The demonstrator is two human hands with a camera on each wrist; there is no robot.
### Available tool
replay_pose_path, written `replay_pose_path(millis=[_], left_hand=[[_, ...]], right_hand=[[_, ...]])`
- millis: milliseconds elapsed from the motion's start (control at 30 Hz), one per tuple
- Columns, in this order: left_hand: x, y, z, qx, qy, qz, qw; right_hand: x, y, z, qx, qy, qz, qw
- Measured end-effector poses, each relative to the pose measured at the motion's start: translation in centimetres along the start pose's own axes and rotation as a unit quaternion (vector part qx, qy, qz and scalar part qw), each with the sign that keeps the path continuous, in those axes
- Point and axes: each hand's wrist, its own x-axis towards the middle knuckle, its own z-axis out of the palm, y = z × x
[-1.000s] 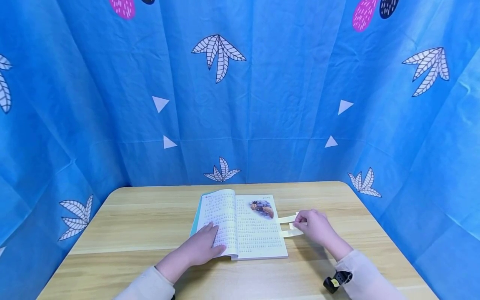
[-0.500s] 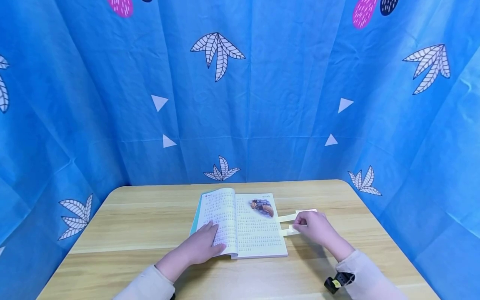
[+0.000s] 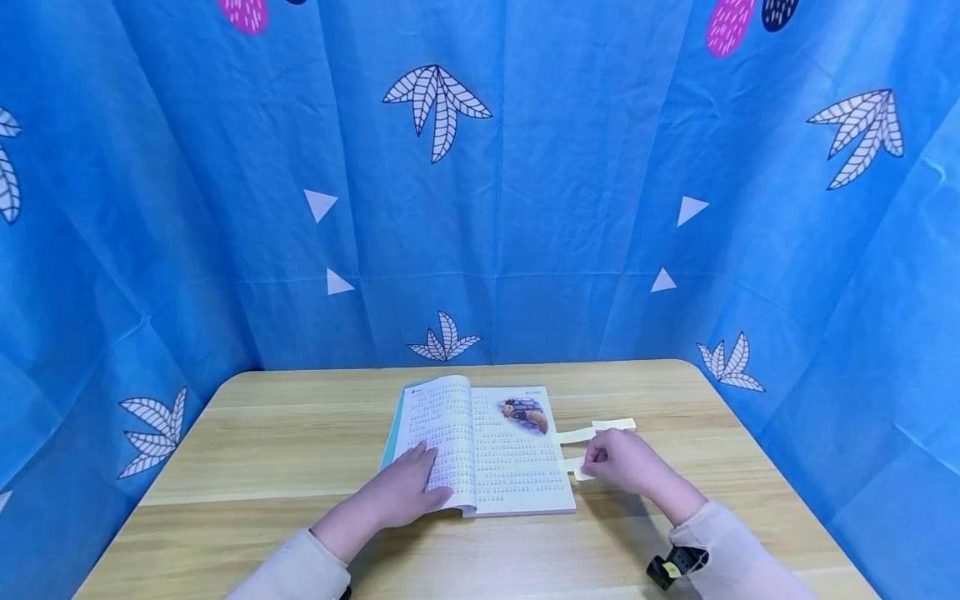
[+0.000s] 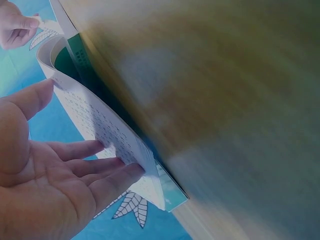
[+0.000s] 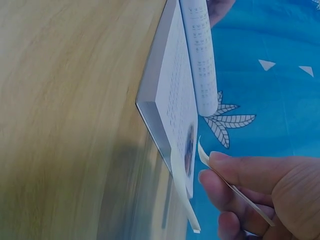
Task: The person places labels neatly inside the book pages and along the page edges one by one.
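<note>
An open book lies on the table, its left pages curving up and a picture on the right page. My left hand rests on the left pages; in the left wrist view its fingertips touch the printed paper with fingers spread. To the right of the book, my right hand pinches a thin pale paper strip between thumb and index finger. A pale strip juts from the book's right edge, below the pinched one. Further back, another pale strip meets a white piece.
The wooden table has rounded back corners. A blue curtain with leaf and triangle prints hangs behind and at both sides. A black wrist device sits at the right sleeve.
My right hand has shifted slightly down and left, closer to the book. The white piece at the far strip's end is now uncovered. My left hand stays in place.
</note>
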Motion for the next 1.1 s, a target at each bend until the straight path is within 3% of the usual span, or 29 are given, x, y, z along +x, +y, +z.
replay_pose_path(millis=[233,1100], left_hand=[[0.0,-0.1,0.1,-0.008,-0.003,-0.007,0.9999],[0.4,-0.5,0.4,-0.001,0.002,-0.002,1.0]], right_hand=[[-0.1,-0.3,0.4,0.015,-0.013,-0.02,1.0],[-0.6,-0.8,1.6,0.022,-0.03,-0.023,0.999]])
